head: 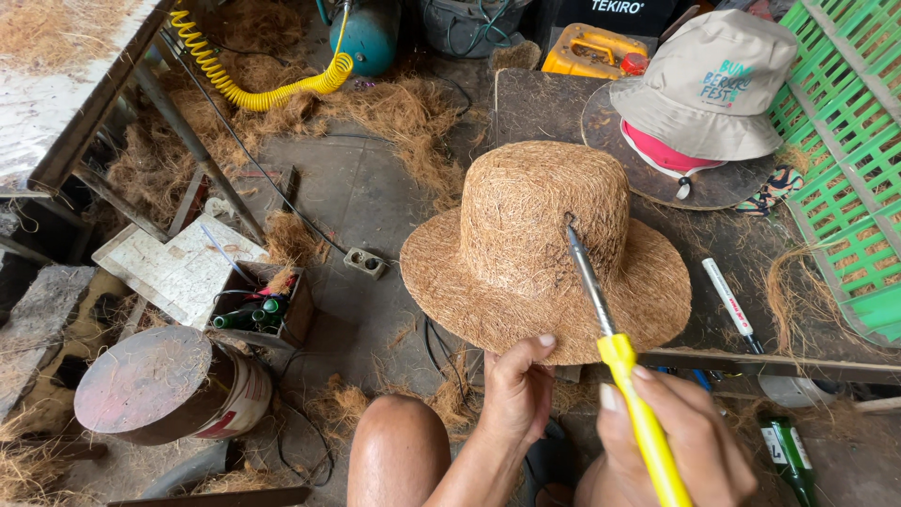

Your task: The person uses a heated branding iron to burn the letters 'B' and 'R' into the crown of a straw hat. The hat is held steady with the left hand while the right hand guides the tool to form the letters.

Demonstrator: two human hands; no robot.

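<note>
One brown coconut-fibre hat (535, 249) sits on the dark workbench (713, 235); the left hand (516, 390) pinches its brim, the right hand (676, 441) grips one yellow-handled soldering iron (615, 352), tip touching the crown; one beige bucket hat (709, 89) lies behind

**Labels and containers around the table**

A dark sign (617, 7) with pale lettering stands at the top edge. Just below sits a yellow canister (589, 49) with a red cap. A green bottle (788, 455) at lower right carries a white label. The drum (178, 390) at lower left shows a red-and-white label.
</note>
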